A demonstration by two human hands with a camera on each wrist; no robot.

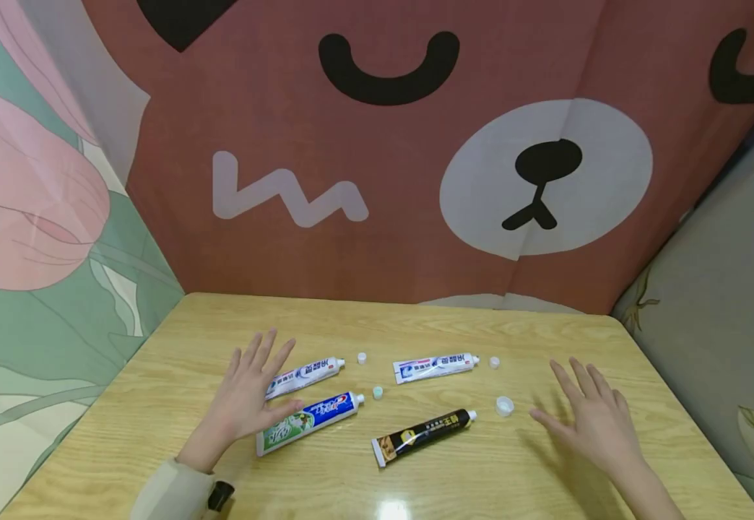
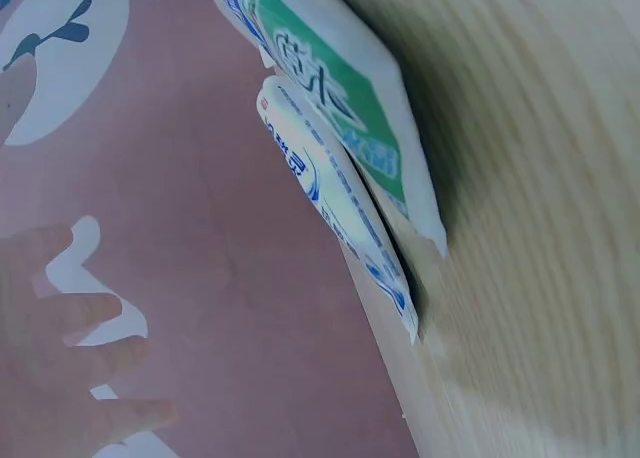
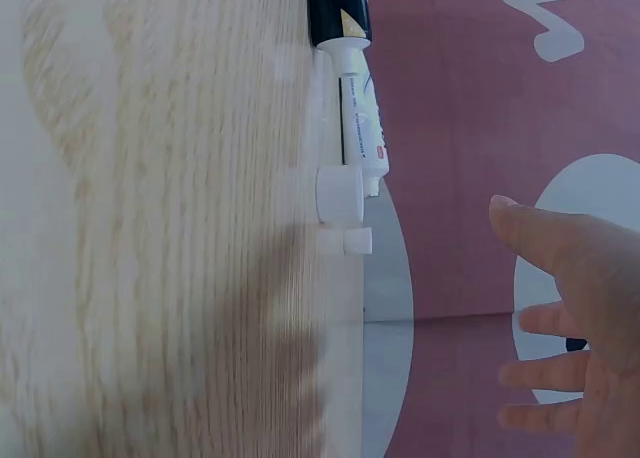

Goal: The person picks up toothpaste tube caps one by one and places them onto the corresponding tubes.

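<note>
My left hand (image 1: 247, 393) is spread with straight fingers over the left pair of toothpaste tubes and holds nothing. Under it lie a green and blue toothpaste tube (image 1: 325, 413) and, behind that, a white and blue toothpaste tube (image 1: 308, 375), both partly covered in the head view. My right hand (image 1: 601, 426) hovers above the table at the right, fingers loosely spread and holding nothing. Closest to it is a large white cap (image 1: 504, 406). A black toothpaste tube (image 1: 424, 436) lies left of that cap, and a second white toothpaste tube (image 1: 435, 367) lies farther back. All the tubes are uncapped.
Small caps lie by the nozzles: a white cap (image 1: 361, 357), a pale green cap (image 1: 378, 392) and another white cap (image 1: 495, 362). The wooden table (image 1: 221, 318) ends at a curtain with a bear print (image 1: 403, 253). Patterned cloth (image 1: 708, 303) hangs at the right.
</note>
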